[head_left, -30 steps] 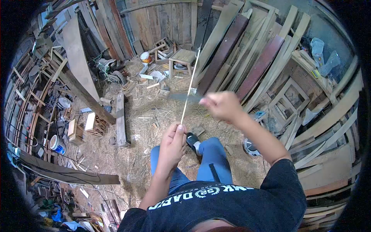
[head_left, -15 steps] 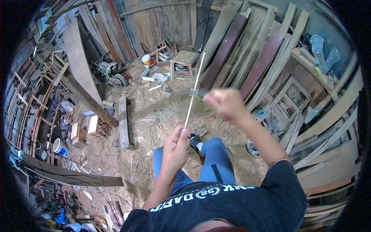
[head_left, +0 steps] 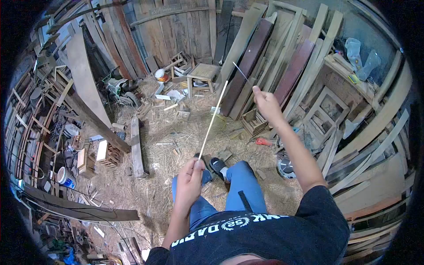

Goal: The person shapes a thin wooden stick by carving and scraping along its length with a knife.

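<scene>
My left hand (head_left: 190, 179), low in the middle of the view, is closed around the lower end of a thin pale wooden stick (head_left: 213, 120). The stick slants up and slightly to the right, its far end free. To the right and higher up, my right hand (head_left: 267, 105) is closed on a knife (head_left: 242, 73). The narrow blade points up and left, apart from the stick, and its handle is hidden inside my fist.
Shavings and scraps cover the floor (head_left: 163, 150). A small wooden stool (head_left: 203, 72) stands ahead. Boards (head_left: 247, 62) lean along the back right, and a slatted crate (head_left: 255, 122) sits beyond my right forearm. A wooden post (head_left: 97, 117) slants at left.
My right hand with the knife has moved up and right, away from the stick. My left hand and the stick have dropped slightly, down and left.
</scene>
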A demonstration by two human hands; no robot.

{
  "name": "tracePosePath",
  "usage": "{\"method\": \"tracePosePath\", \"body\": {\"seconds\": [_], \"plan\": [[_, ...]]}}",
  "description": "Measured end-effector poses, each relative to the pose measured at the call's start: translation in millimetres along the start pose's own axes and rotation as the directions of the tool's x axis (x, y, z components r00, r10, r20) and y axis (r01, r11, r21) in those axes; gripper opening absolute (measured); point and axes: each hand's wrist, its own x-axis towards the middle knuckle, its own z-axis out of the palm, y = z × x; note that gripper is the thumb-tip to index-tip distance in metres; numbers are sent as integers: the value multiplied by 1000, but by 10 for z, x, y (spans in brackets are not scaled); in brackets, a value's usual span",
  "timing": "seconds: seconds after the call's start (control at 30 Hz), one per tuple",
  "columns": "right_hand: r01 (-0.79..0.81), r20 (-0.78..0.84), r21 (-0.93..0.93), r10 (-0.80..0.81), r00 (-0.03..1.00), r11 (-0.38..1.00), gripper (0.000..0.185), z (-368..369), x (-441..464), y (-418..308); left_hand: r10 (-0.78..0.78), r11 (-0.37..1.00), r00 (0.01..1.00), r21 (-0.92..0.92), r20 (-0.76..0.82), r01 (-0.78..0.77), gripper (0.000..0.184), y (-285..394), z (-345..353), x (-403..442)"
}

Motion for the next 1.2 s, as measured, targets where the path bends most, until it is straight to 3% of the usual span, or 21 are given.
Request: {"method": "tracePosePath", "body": {"seconds": [0.03, 0.1, 0.27, 0.33, 0.47, 0.53, 0.57, 0.63, 0.67, 0.77, 0.83, 0.93, 1.03, 1.1, 1.13, 1.2], "plan": [[-47, -11, 198, 50, 999, 979, 64, 128, -73, -80, 4, 1000, 1000, -2, 4, -4, 20, 3, 6, 10], [-267, 198, 431, 198, 960, 862, 56, 150, -258, -366, 11, 1000, 1000, 11, -16, -11, 20, 18, 25, -4], [-224, 241, 588, 95, 966, 777, 38, 286, -309, -763, 19, 996, 1000, 91, 13, -20, 19, 17, 47, -49], [-188, 216, 633, 61, 974, 751, 25, 300, -307, -912, 239, 945, 971, 225, 18, -237, 18, -69, 35, -34], [-146, 189, 625, 32, 981, 767, 23, 382, -262, -837, 148, 928, 988, 339, 39, -153, 19, 18, -55, -127], [-121, 153, 628, 31, 988, 769, 17, 371, -290, -892, -26, 905, 990, 424, 137, -35, 25, 196, -69, -173], [-122, 154, 626, 31, 988, 770, 17, 361, -311, -927, -27, 906, 990, 423, 137, -34, 25, 206, -79, -154], [-125, 143, 644, 41, 989, 755, 15, 336, -366, -1009, -23, 973, 956, 225, 293, -46, 31, 206, -96, -104], [-128, 147, 641, 43, 988, 757, 15, 322, -397, -1043, 44, 968, 941, 218, 335, -123, 39, 162, -108, -29], [-136, 200, 638, 7, 980, 758, 14, 306, -487, -1153, -5, 997, 954, 75, 298, -18, 41, 353, 19, 73], [-34, 130, 616, -58, 990, 787, 13, 328, -531, -1232, -2, 1000, 949, -29, 314, 12, 40, 480, 111, 123], [-45, 152, 643, -69, 986, 764, 11, 266, -540, -1238, -77, 978, 922, -152, 378, 144, 27, 601, 225, 137], [-85, 182, 628, -40, 982, 773, 13, 130, -613, -1324, 10, 994, 945, -106, 327, 26, 24, 563, 264, 161], [120, 165, 453, -215, 963, 884, 21, 104, -696, -1358, 15, 988, 941, -151, 339, 39, 24, 573, 254, 155], [183, 257, 370, -290, 922, 911, 28, 108, -707, -1274, 43, 985, 944, -174, 328, 16, 21, 597, 257, 136], [206, 320, 301, -302, 898, 931, 29, 111, -812, -1200, 74, 980, 947, -199, 312, -11, 19, 626, 262, 101]]}}
